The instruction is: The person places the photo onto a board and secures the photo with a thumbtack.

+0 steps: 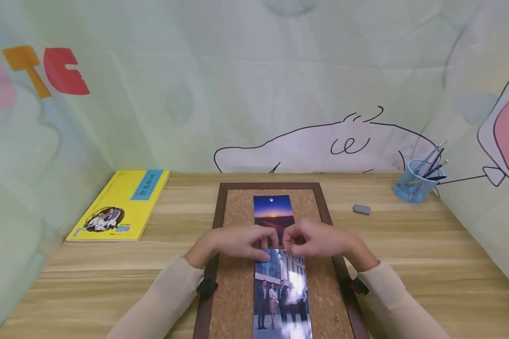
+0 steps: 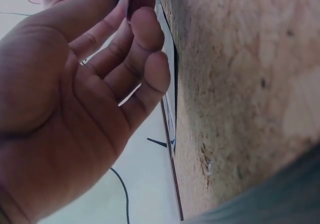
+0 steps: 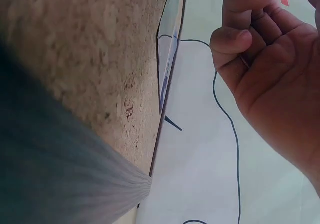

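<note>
A glossy group photo point(image 1: 280, 301) of people before a building lies on a cork board point(image 1: 235, 301). Its top edge meets the lower part of a sunset photo point(image 1: 273, 212), which has a silvery pin point(image 1: 271, 200) near its top. My left hand point(image 1: 242, 241) is at the group photo's upper left, thumb on its face, seeming to pinch the edge. Curled fingers of my right hand point(image 1: 318, 239) hover by the same edge, right of the left fingertips. In the right wrist view the right hand point(image 3: 275, 58) has its pinching tips cut off; whether they hold anything is hidden.
A dark wooden frame point(image 1: 325, 209) borders the board. At the left lies a yellow book point(image 1: 129, 207). A grey eraser point(image 1: 362, 209) and a blue mesh pen cup point(image 1: 413, 186) with pens stand at the right. Printed cloth point(image 1: 186, 117) hangs behind the table.
</note>
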Available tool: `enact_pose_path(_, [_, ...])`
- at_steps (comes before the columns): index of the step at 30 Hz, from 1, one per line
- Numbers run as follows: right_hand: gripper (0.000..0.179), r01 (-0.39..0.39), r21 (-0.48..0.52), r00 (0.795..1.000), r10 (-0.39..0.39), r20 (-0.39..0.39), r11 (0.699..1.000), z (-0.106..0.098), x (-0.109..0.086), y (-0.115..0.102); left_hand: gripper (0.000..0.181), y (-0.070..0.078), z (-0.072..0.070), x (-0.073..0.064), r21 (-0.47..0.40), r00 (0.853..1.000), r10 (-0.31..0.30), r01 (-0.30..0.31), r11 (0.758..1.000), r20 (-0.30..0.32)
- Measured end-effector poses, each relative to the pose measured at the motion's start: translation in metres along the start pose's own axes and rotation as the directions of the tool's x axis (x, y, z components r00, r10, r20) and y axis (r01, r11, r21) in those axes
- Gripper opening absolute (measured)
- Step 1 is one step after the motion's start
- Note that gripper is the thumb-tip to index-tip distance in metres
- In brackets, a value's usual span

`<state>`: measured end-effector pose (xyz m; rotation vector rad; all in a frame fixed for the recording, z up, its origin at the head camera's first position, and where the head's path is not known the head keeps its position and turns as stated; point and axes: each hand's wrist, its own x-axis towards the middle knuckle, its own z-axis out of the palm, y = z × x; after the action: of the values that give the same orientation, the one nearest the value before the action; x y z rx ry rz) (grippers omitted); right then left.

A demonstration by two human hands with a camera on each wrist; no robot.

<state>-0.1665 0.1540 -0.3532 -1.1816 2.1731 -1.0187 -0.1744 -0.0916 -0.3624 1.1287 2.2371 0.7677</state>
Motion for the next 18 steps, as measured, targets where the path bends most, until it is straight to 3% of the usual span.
enact_pose_path(4, [0.014,-0.028,0.008,1.0,0.028,0.012,1.0,0.0027,0.0003,-0.0008,0.021,-0.0007,0.0004,-0.0008,-0.006,1.0,0.0,0.0,1.0,0.019])
enact_pose_path(9, [0.009,-0.023,-0.011,0.998,0.023,0.051,1.0,0.0039,0.0004,0.0024,0.024,-0.0009,0.0014,-0.0018,0.029,1.0,-0.005,0.004,1.0,0.017])
enact_pose_path(13, [0.006,-0.063,-0.001,0.993,0.062,0.097,0.998,0.0046,0.0002,0.0038,0.023,-0.0005,0.0019,-0.0023,0.074,1.0,-0.019,0.018,0.997,0.007])
enact_pose_path(18, [0.005,-0.092,-0.022,0.993,0.093,0.077,0.996,0.004,-0.0002,0.0016,0.021,0.0002,0.0013,-0.0026,0.126,0.998,-0.055,0.057,0.99,-0.016])
